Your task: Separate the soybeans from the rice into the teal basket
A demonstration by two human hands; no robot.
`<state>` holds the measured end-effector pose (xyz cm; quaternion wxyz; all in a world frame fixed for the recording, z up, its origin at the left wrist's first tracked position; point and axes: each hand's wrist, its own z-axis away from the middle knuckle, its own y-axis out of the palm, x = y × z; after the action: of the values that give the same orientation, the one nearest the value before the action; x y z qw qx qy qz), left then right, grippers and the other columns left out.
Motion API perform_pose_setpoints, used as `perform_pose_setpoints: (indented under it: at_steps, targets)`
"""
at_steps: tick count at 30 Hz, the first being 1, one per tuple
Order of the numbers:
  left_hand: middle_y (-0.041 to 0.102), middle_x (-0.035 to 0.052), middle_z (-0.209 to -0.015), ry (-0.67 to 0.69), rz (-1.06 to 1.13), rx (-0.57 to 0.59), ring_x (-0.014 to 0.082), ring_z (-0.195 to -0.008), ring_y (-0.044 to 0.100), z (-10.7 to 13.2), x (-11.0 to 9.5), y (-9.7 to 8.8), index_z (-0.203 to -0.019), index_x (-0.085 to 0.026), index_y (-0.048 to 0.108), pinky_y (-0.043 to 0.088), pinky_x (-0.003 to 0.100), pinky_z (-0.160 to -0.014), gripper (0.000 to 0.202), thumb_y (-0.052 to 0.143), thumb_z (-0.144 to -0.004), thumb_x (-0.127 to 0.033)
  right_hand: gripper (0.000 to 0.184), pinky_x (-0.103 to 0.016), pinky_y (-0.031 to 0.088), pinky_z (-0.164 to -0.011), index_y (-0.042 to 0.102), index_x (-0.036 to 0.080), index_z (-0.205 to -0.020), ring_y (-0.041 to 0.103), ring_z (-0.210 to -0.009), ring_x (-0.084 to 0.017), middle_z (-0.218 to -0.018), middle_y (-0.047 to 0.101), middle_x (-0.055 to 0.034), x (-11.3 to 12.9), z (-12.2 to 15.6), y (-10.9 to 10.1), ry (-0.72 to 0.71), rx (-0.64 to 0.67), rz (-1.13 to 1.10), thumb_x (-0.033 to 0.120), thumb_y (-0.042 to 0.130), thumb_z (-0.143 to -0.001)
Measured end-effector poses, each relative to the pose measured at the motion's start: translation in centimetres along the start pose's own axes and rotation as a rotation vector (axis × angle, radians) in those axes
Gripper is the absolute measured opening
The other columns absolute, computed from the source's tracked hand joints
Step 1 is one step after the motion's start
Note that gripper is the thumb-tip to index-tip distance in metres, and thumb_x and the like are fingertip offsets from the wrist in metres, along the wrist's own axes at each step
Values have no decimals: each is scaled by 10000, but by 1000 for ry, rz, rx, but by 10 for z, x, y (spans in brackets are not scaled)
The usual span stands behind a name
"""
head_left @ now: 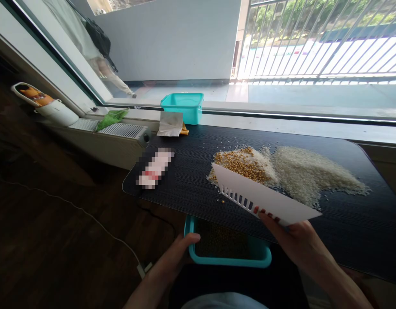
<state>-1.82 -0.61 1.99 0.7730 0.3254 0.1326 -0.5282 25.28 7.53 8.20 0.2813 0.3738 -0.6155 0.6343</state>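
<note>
dark table (191, 171) beside a bright window (217, 106)

beyond the glass stand a pale wall (178, 43) and a metal railing (313, 38), with a person (98, 64) in light clothing at the upper left. indoors, a radiator (146, 137) runs along the left, bearing a green cloth (112, 119) and a white container (59, 113) with an orange figure (37, 96) at its top.

on the right half of the tabletop lie two heaps that meet: yellow beans (243, 165) mixed with white grains, and, to their right, a broader spread of white rice (300, 167). a few loose grains and a single bean lie apart from them.

the right hand (297, 236) grips a white slotted sheet (262, 193) by its near edge, fingers showing through some of the slots; the thumb's place i cannot tell. the sheet is tilted, just in front of the bean heap and partly hiding it; whether it touches the grains is unclear.

the left hand (181, 249) clasps the left end of a turquoise tub (230, 261), thumb over the rim, other fingers hidden. this tub sits below the near table edge, above the lap, with beans in shadow inside.

a second turquoise box (191, 107) stands at the far edge, a pale packet (170, 124) just before it. a blurred-out item (155, 167) lies on the left side.
</note>
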Motion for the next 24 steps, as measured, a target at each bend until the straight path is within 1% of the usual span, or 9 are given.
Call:
perform_pose_setpoints:
  at_steps: [3,6,10,12,15,17,19,21,24]
  targets:
    - [721,128,-1103,2,7,4,304,-1052,665,-1,3,-4,-1177,-112,605,555,399,-846,523,719,-743,-379,297,-352,617,-778,788,236,-960,754,-793,-285,-867,796,-20,-1,5,1,-8,45,-2,433,622,-812]
    - [736,119,-1043,6,-3,-6,294,-1011,678,-1,5,-7,-1126,-109,631,551,394,-848,492,727,-732,-388,302,-357,620,-778,791,239,-941,754,-762,-280,-823,794,-14,0,10,-4,-15,82,3,450,619,-811]
    - [747,102,-981,5,-7,-19,280,-948,690,0,5,-5,-1060,-117,647,560,382,-806,466,745,-700,-398,297,-373,626,-774,791,240,-825,753,-757,-295,-780,789,-24,-5,17,-11,9,18,41,488,633,-783]
    - [748,92,-958,4,-7,-30,269,-909,693,0,4,-3,-1043,-123,648,563,378,-781,451,748,-696,-392,280,-356,633,-741,789,244,-838,755,-762,-290,-807,792,-19,-10,23,-13,20,-8,35,473,638,-784]
    - [747,96,-944,3,-16,-44,263,-887,691,1,3,-2,-1027,-119,648,562,370,-768,450,750,-685,-394,235,-291,631,-668,781,262,-877,754,-733,-253,-815,790,-7,-12,36,-13,-1,83,-35,402,595,-845]
    - [744,108,-982,-2,-14,-33,274,-922,689,2,3,-1,-1051,-117,642,561,368,-772,476,750,-680,-396,210,-254,620,-640,775,274,-844,747,-703,-228,-790,782,-4,-8,44,-13,-34,159,-65,366,587,-862]
    - [738,113,-1023,-8,-10,-30,285,-963,683,2,3,-1,-1081,-121,634,561,368,-776,501,749,-679,-396,188,-233,612,-624,774,278,-822,738,-661,-210,-747,771,-1,-3,49,-13,-76,198,-66,357,607,-856]
    - [734,111,-1029,-14,-8,-40,287,-981,679,3,3,0,-1083,-121,633,560,368,-790,501,751,-680,-395,184,-230,609,-623,778,277,-840,735,-650,-208,-733,768,-1,-1,50,-13,-105,167,-43,363,616,-855]
    - [732,108,-1018,-16,4,-34,291,-989,677,3,4,0,-1079,-120,634,560,380,-811,490,752,-688,-391,206,-247,613,-625,781,264,-895,751,-717,-233,-809,786,-10,-4,39,-7,-106,15,18,373,610,-857]
